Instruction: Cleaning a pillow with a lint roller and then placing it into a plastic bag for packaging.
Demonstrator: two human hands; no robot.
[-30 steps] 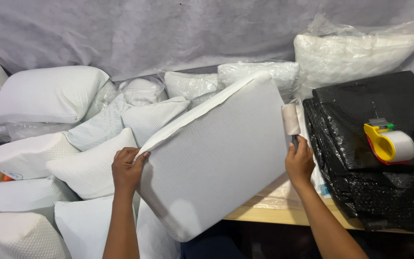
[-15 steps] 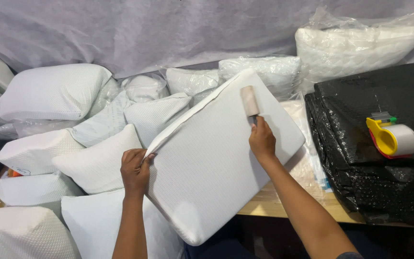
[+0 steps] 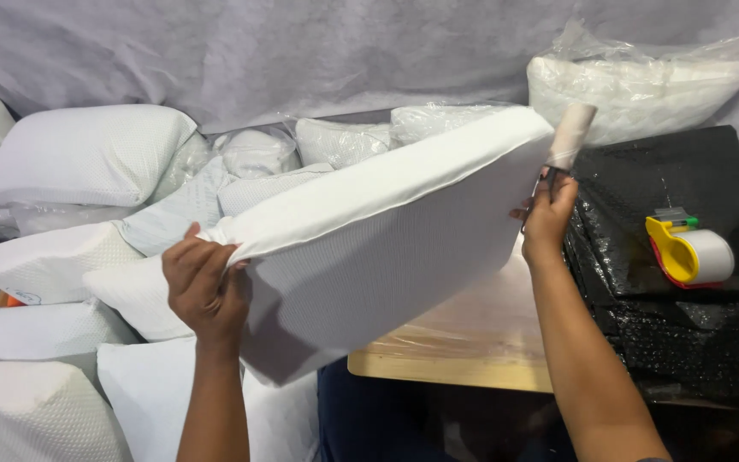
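Note:
A large white textured pillow (image 3: pixel 387 248) is lifted off the table and tilted, its smooth side edge facing up. My left hand (image 3: pixel 203 287) grips its left corner. My right hand (image 3: pixel 547 214) is at the pillow's right end and holds a lint roller (image 3: pixel 568 137) by its handle, the beige roll pointing up beside the pillow's top right corner.
Several white pillows (image 3: pixel 87 158) are piled at the left and along the grey fabric backdrop, some in clear plastic (image 3: pixel 643 81). Black bubble-wrap bags (image 3: pixel 686 325) lie stacked at the right with a yellow tape dispenser (image 3: pixel 690 252) on top. A wooden table edge (image 3: pixel 446 368) shows below.
The pillow has been lifted and turned so its side edge faces up. My right hand moved with the lint roller from the pillow's face to its right end. My left hand rose.

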